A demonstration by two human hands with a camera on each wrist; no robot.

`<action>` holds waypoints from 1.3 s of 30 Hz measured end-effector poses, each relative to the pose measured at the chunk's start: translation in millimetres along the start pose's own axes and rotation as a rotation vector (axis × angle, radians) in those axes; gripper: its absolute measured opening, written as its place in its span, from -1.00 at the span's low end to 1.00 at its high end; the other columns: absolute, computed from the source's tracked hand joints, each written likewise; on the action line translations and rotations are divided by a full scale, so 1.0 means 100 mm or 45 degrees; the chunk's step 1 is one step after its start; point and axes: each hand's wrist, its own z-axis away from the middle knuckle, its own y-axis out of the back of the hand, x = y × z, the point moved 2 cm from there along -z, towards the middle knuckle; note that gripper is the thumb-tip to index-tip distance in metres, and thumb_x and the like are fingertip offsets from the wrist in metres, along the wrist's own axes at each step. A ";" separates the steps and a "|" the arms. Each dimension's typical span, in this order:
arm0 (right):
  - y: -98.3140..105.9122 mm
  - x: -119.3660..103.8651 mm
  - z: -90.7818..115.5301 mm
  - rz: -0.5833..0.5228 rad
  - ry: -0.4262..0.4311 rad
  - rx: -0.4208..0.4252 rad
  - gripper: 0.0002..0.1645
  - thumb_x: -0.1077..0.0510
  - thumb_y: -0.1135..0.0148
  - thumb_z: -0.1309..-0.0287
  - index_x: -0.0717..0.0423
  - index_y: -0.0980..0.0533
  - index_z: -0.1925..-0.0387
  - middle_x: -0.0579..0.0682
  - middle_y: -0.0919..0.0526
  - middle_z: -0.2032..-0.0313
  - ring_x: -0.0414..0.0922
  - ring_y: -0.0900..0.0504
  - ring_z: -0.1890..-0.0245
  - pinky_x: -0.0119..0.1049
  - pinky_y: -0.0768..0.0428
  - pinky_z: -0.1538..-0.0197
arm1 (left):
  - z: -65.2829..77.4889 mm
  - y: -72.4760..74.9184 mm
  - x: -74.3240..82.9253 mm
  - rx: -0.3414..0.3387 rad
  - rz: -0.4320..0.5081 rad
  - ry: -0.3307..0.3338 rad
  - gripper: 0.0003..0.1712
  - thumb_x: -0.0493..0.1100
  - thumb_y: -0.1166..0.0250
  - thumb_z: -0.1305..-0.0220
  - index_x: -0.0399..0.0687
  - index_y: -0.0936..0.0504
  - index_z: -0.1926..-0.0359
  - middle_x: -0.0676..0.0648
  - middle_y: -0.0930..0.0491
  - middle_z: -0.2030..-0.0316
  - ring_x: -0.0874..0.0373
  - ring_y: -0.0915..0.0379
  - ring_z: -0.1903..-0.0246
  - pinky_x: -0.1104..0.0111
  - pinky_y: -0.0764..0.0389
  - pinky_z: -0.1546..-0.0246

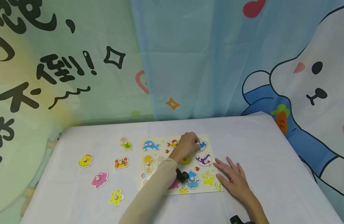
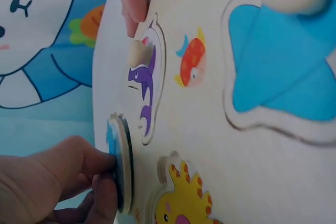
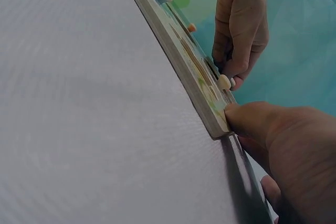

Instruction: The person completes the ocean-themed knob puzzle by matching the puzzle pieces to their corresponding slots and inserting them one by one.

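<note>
A cream wooden knob puzzle board (image 1: 172,190) lies on the table with sea-animal pieces in it. My left hand (image 1: 187,144) reaches across to its far right corner. There its thumb and fingers pinch a blue sea-animal piece (image 1: 202,145); in the left wrist view this piece (image 2: 122,163) stands edge-on, right at the board's surface. Just nearer is a purple whale piece (image 1: 204,160) with a round knob. At the board's right edge rests my right hand (image 1: 230,179), fingers spread, its thumb (image 3: 252,119) touching the edge in the right wrist view.
Left of the board lie several loose pieces: a turtle piece (image 1: 126,144), a crab (image 1: 121,163), a yellow piece (image 1: 85,161), a pink fish (image 1: 99,179) and a yellow star (image 1: 116,197). A white cloth (image 1: 272,155) covers the table, with a printed curtain (image 1: 188,62) behind.
</note>
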 end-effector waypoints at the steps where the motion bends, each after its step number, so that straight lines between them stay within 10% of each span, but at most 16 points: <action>1: 0.00 0.00 0.00 0.002 -0.001 0.000 -0.52 0.05 -0.20 -0.21 0.00 -0.51 -0.18 0.14 -0.46 -0.29 0.36 -0.11 -0.40 0.40 0.17 -0.34 | 0.00 0.00 0.00 0.004 -0.003 -0.010 -0.91 -0.18 -0.33 -0.19 -0.06 -0.71 0.41 0.04 -0.56 0.38 0.19 -0.37 0.36 0.44 -0.37 0.33; 17: 0.02 -0.03 -0.03 0.030 -0.003 0.004 -0.51 0.06 -0.21 -0.21 0.01 -0.51 -0.18 0.15 -0.47 -0.29 0.35 -0.11 -0.40 0.38 0.17 -0.35 | -0.05 -0.05 0.03 -0.044 -0.046 -0.016 -0.86 -0.12 -0.28 -0.29 -0.07 -0.65 0.20 0.03 -0.56 0.29 0.21 -0.36 0.28 0.43 -0.44 0.19; 39: -0.02 -0.03 0.00 0.008 -0.011 0.007 -0.51 0.04 -0.21 -0.21 0.00 -0.51 -0.18 0.15 -0.47 -0.29 0.34 -0.10 -0.41 0.38 0.18 -0.35 | 0.05 -0.14 0.10 -0.039 -0.493 -0.032 -0.72 -0.03 -0.17 -0.38 -0.06 -0.43 0.00 -0.01 -0.55 0.30 0.16 -0.41 0.37 0.41 -0.45 0.34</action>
